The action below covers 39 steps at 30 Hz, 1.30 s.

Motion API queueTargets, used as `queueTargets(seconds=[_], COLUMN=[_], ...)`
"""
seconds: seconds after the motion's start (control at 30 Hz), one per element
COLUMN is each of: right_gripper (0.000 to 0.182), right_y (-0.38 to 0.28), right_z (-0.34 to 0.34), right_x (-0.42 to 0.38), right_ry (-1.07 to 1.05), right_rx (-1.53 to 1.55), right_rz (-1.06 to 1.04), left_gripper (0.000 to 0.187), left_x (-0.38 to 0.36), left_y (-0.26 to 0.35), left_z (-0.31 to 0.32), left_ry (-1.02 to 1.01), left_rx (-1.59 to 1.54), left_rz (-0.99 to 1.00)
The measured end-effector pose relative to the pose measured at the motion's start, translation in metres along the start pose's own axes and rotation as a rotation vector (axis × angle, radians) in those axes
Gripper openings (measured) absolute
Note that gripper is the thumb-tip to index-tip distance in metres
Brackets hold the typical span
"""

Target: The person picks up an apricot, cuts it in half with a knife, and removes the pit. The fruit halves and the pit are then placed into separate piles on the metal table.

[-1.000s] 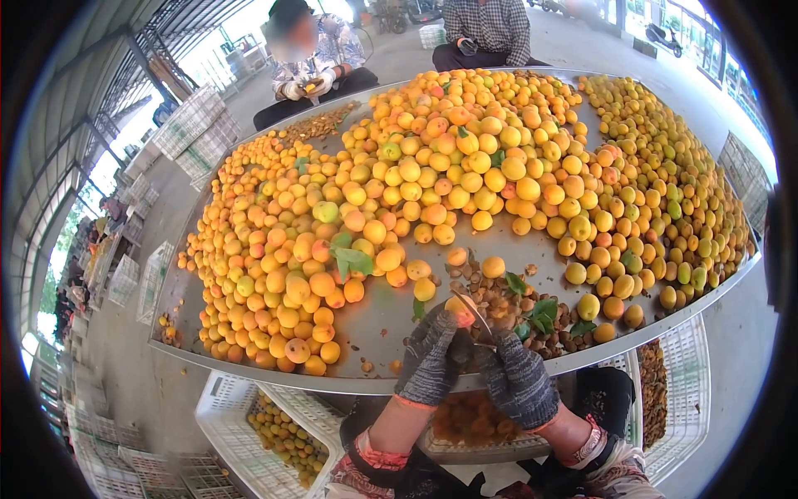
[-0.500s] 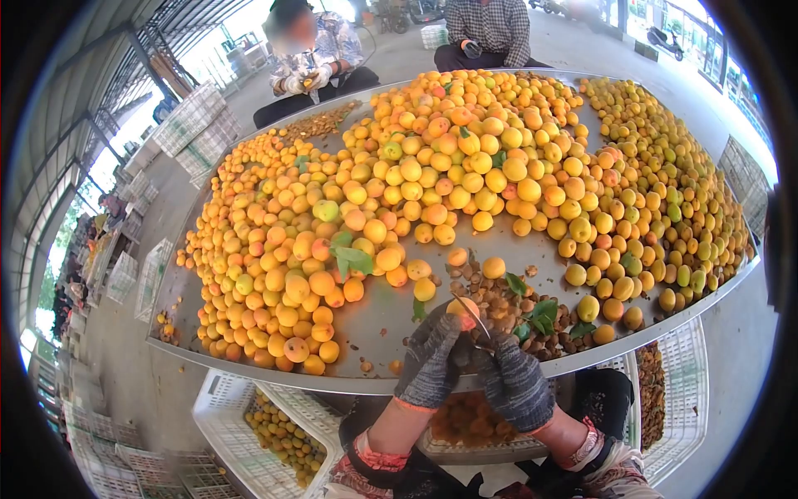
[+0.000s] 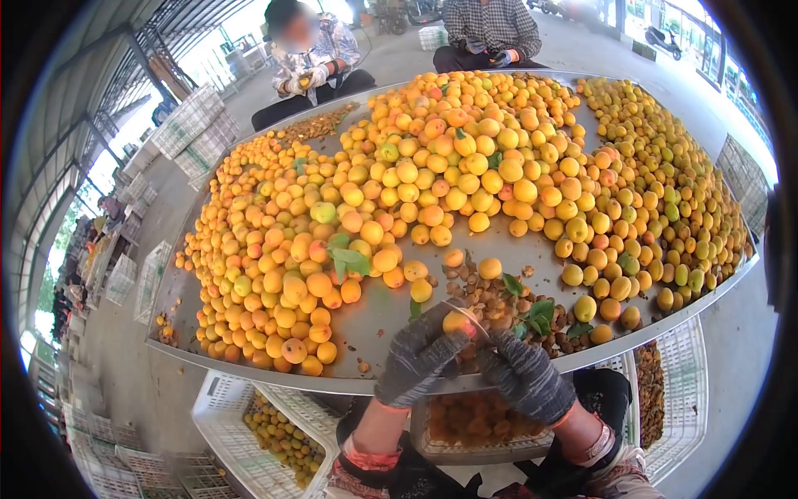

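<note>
In my gloved left hand (image 3: pixel 418 358) I grip an orange apricot (image 3: pixel 457 322) near the table's front edge. My gloved right hand (image 3: pixel 530 376) is closed on a thin metal blade (image 3: pixel 472 316), whose handle is hidden by the fingers. The blade lies along the right side of the apricot; whether it cuts in cannot be made out. Just beyond my hands is a pile of brown apricot pits (image 3: pixel 492 303) with green leaves (image 3: pixel 540 314). A large heap of apricots (image 3: pixel 449 166) covers much of the metal table (image 3: pixel 386 312).
White crates stand below the front edge: one with greenish apricots (image 3: pixel 283 437), one under my hands with orange pieces (image 3: pixel 478 418), one with brown pieces (image 3: pixel 651 391). Smaller, greener apricots (image 3: pixel 665 183) lie at right. Two people (image 3: pixel 312 62) sit across the table.
My hands have drawn slightly apart, the left toward the left and the right toward the right and down. The apricot has shifted slightly left. Across the table, one person's hands have come lower.
</note>
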State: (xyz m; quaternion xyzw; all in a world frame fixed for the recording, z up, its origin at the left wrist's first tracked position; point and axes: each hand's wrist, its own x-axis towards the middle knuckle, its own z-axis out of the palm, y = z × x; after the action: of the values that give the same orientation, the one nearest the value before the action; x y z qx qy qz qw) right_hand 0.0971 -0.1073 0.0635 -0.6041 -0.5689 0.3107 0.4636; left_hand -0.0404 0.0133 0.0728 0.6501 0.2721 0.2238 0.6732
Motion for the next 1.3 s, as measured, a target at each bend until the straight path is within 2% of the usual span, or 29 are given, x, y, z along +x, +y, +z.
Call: queueTargets(seconds=[0.03,0.1,0.2,0.33,0.4,0.43,0.53,0.6,0.73,0.8,0.83,0.9,1.03,1.13,1.2,1.23,1.3], right_gripper=[0.028,0.028,0.028,0.028,0.028,0.028,0.029,0.030,0.032,0.032,0.032,0.027,0.025,0.026,0.024,0.024,0.024], right_y=[0.010,0.034,0.031,0.014,0.009,0.010,0.015,0.021,0.029,0.018,0.018,0.019,0.016,0.026,0.022,0.023,0.025], right_z=[0.008,0.029,0.030,0.016,0.010,0.011,0.020,0.031,0.040,0.033,0.028,0.017,0.020,0.029,0.037,0.037,0.036], right_x=[-0.001,-0.004,0.000,0.004,0.004,0.004,0.008,0.006,0.004,0.003,0.004,0.006,0.004,0.000,0.003,0.003,0.003], right_ry=[0.003,0.204,0.203,0.210,0.035,0.035,0.090,0.174,0.208,0.187,0.189,0.105,0.132,0.089,0.158,0.158,0.192], right_rx=[0.001,-0.027,-0.066,-0.156,-0.067,-0.067,0.021,-0.089,-0.080,-0.020,-0.021,-0.280,-0.172,-0.242,-0.067,-0.068,-0.101], right_rz=[-0.001,-0.120,-0.137,-0.183,-0.055,-0.054,-0.090,-0.051,-0.051,-0.037,-0.036,-0.283,-0.216,-0.152,0.130,0.131,-0.018], left_gripper=[0.030,0.029,0.030,0.028,0.029,0.029,0.030,0.030,0.030,0.032,0.032,0.032,0.034,0.034,0.035,0.035,0.036], left_x=[0.001,0.003,0.005,0.003,0.002,0.003,0.004,0.007,0.009,0.008,0.006,0.000,0.001,0.004,0.005,0.006,0.008], left_y=[-0.006,-0.025,-0.026,-0.012,-0.011,-0.014,-0.028,-0.039,-0.060,-0.068,-0.050,-0.013,-0.026,-0.045,-0.051,-0.056,-0.062], left_z=[0.008,0.033,0.038,0.021,0.012,0.013,0.021,0.028,0.024,0.007,0.006,0.009,0.008,0.026,0.029,0.026,0.018], left_ry=[-0.002,0.226,0.271,0.190,0.131,0.131,0.231,0.340,0.337,0.233,0.231,0.172,0.154,0.269,0.326,0.326,0.261], left_rx=[0.002,-0.366,-0.410,-0.219,-0.119,-0.118,-0.195,-0.340,-0.446,-0.047,-0.047,-0.137,-0.077,-0.253,-0.429,-0.430,-0.247], left_rz=[0.001,0.076,0.015,-0.017,0.015,0.015,-0.006,0.030,-0.011,0.084,0.085,-0.016,-0.025,0.046,-0.054,-0.054,0.067])
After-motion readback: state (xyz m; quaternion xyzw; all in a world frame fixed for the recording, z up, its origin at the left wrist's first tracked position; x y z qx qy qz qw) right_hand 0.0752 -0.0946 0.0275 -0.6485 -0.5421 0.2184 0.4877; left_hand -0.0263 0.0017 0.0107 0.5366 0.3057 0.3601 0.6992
